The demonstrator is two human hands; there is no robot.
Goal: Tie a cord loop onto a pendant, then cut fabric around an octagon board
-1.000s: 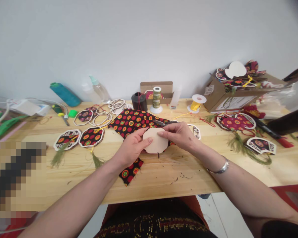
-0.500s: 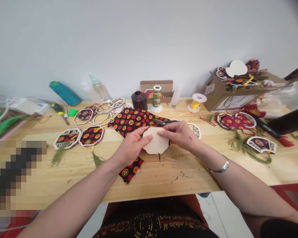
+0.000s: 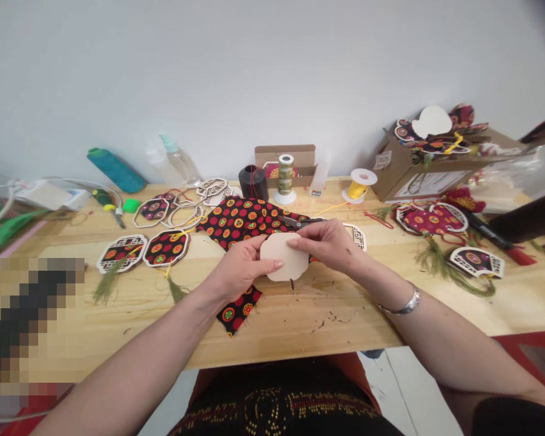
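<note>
A pale, scallop-edged card piece (image 3: 285, 259) is held up over the table between both hands. My left hand (image 3: 243, 264) pinches its left side, the thumb lying across the face. At the upper right edge, my right hand (image 3: 327, 245) grips it between thumb and fingers. What lies against the card's far side is hidden. Behind it, black fabric with red and orange round flowers (image 3: 247, 215) is spread on the table, and dark scissors (image 3: 295, 222) lie on it, partly covered by my right hand. A fabric scrap (image 3: 237, 312) lies in front, below my left hand.
Two tasselled ornaments (image 3: 166, 248) lie at left, near loose cut-out frames (image 3: 186, 215). Along the wall stand a black thread spool (image 3: 253, 183), a green-gold spool (image 3: 286, 172) and a yellow cord spool (image 3: 360, 184). A full cardboard box (image 3: 429, 178) stands at right.
My left thumb has slid a little lower and further across the card. My right hand keeps its hold, and the card stays in nearly the same place.
</note>
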